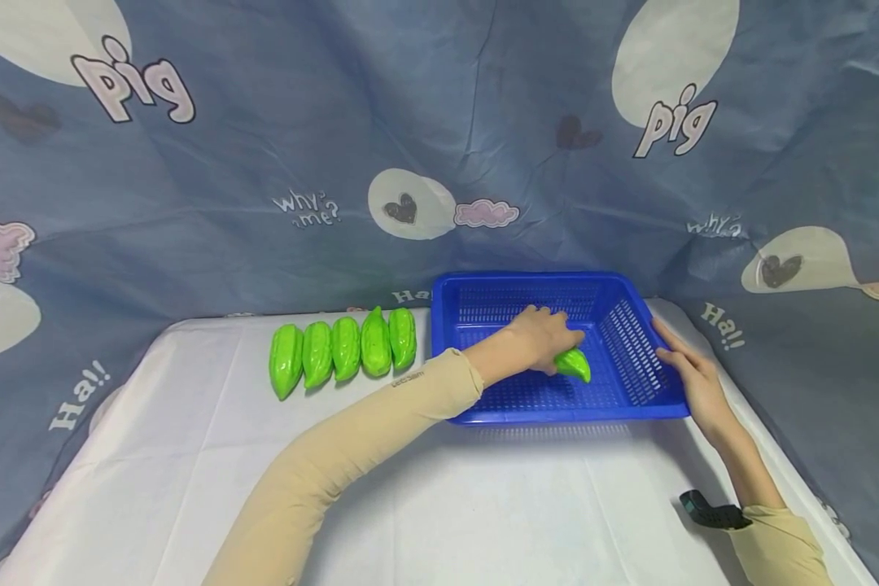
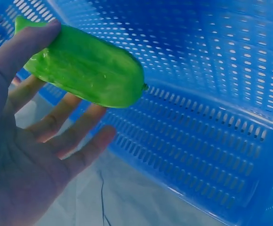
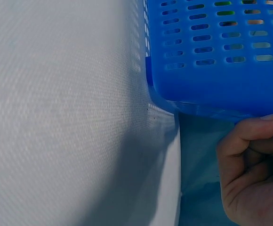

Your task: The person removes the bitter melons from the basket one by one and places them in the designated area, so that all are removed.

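My left hand (image 1: pixel 544 338) reaches inside the blue plastic basket (image 1: pixel 567 415) and holds a glossy green bitter melon (image 1: pixel 574 365). In the left wrist view, the thumb lies over the bitter melon (image 2: pixel 94 70) and the fingers lie along its other side. Its rounded end with a small stem points away from the palm, toward the basket's perforated wall. At the basket's right end, my right hand (image 1: pixel 697 387) holds the rim. The right wrist view shows this hand (image 3: pixel 256 174) with its thumb against the basket's edge (image 3: pixel 212 94) and its fingers curled.
Several more green bitter melons (image 1: pixel 347 348) lie side by side in a row on the white tablecloth (image 1: pixel 483 505), left of the basket. Behind the table hangs a blue printed cloth (image 1: pixel 322 146). A dark band (image 1: pixel 714 513) circles the right wrist.
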Tool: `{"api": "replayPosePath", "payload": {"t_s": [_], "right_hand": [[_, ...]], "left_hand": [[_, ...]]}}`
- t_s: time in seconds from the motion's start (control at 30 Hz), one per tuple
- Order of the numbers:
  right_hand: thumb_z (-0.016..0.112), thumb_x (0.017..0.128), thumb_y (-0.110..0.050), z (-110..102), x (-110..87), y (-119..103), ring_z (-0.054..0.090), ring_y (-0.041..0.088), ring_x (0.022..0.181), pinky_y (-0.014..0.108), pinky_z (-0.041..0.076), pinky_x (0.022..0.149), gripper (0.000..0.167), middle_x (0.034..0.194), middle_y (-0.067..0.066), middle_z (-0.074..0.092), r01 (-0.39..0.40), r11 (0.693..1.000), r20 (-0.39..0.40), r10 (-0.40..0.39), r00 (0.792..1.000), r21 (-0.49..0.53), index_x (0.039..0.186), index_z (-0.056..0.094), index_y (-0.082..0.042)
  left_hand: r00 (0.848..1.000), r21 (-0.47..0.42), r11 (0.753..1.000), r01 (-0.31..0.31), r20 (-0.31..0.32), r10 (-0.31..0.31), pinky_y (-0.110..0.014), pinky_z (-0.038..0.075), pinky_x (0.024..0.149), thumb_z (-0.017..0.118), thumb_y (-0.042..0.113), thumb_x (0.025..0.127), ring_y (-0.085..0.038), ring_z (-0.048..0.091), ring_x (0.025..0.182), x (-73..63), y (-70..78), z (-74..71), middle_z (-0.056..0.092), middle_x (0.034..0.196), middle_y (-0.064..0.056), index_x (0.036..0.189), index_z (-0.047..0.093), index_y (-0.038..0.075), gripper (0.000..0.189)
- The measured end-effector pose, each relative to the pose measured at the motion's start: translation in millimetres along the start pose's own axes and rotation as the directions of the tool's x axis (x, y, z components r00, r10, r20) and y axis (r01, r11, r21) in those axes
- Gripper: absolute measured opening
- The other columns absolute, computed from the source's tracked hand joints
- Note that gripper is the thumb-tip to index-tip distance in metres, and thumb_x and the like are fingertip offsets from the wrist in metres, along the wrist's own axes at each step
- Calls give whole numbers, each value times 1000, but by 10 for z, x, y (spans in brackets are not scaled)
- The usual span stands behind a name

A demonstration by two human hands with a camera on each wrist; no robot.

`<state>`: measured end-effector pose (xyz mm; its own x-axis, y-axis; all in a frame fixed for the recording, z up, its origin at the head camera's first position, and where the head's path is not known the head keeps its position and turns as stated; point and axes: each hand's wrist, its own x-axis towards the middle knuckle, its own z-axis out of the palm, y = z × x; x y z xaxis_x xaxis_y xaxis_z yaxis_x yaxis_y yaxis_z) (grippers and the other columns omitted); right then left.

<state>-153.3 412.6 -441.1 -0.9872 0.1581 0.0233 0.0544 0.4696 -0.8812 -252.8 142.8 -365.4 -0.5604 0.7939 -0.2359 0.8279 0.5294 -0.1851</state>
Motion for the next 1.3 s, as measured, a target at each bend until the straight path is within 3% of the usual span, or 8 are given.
{"api": "replayPosePath", "payload": {"t_s": [0.13, 0.33, 0.57, 0.97, 1.1, 1.3], "right_hand": [[46, 115, -42, -3, 3, 3, 38, -14, 138, -4, 32, 95, 53, 176, -10, 30, 3, 1000, -2, -3, 1000, 1, 167, 36, -37], [45, 115, -42, 0, -5, 8, 39, -15, 138, -3, 33, 94, 53, 175, -13, 30, 1, 1000, 6, -1, 1000, 9, 167, 35, -36], [46, 115, -42, 8, -20, -5, 40, -17, 132, -2, 32, 93, 53, 175, -12, 30, -1, 1000, -6, 2, 1000, 6, 167, 36, -36], [46, 115, -43, 6, -17, 0, 42, -15, 126, 0, 33, 91, 53, 177, -1, 27, -11, 1000, 1, 11, 1000, -5, 167, 35, -37], [46, 115, -42, 2, -9, 8, 42, -16, 126, 0, 33, 92, 53, 176, -2, 29, -12, 1000, -9, 11, 1000, -13, 167, 36, -37], [47, 115, -42, 9, -9, 1, 45, -15, 119, 1, 36, 90, 53, 176, 1, 30, -12, 1000, -7, 12, 1000, -10, 167, 36, -37]], "left_hand": [[997, -18, 999, -28, -67, 27, -34, 61, 99, 78, 45, 98, -17, 68, 114, -46, -11, -42, 67, 134, 0, 146, 58, 30, 54], [997, -14, 1000, -19, -76, 18, -35, 61, 101, 74, 50, 100, -18, 69, 115, -139, -13, -115, 66, 139, 0, 152, 54, 31, 60], [991, 11, 1000, -16, -135, 17, -34, 60, 96, 72, 53, 101, -17, 69, 109, -260, -48, -211, 67, 133, 3, 150, 53, 32, 56], [964, 7, 999, -33, -265, 34, -29, 59, 85, 66, 56, 103, -16, 68, 96, -521, -60, -276, 70, 124, 4, 151, 54, 28, 56], [953, -19, 999, -31, -303, 24, -29, 59, 86, 66, 55, 103, -16, 67, 97, -577, -81, -260, 70, 121, 4, 151, 55, 27, 57], [944, -127, 992, -16, -330, -27, -30, 59, 87, 70, 49, 103, -18, 63, 102, -686, -154, -256, 68, 121, 1, 149, 57, 26, 53]]}}
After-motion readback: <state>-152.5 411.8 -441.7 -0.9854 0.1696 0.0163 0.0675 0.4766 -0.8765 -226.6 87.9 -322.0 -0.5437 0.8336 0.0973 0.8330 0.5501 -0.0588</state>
